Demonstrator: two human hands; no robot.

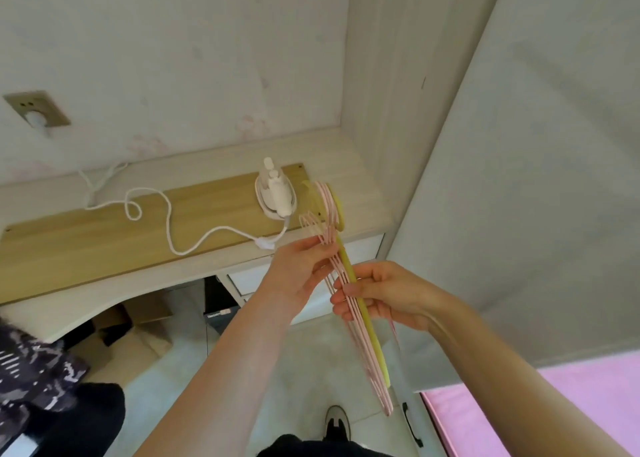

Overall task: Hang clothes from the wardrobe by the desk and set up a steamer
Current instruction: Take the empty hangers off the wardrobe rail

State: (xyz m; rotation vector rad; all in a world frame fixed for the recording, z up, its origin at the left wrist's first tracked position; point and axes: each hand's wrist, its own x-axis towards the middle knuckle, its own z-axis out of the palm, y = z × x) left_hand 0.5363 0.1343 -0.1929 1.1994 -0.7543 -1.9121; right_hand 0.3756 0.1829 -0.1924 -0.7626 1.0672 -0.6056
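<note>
Past the table [104,249], the hangers [363,335] sit at five o'clock from the steamer [277,197], gripped by the right hand [388,294], which should clamp firmly while the left hand [298,276], pinching one near its hook, peels it off untangled.

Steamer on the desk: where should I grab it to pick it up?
Take the steamer by the white handle that runs along its upper side, reaching down from above. It stands upright on the desk, so the handle faces up and is easy to get at. Its cord trails from the near end, so lift gently.
</note>
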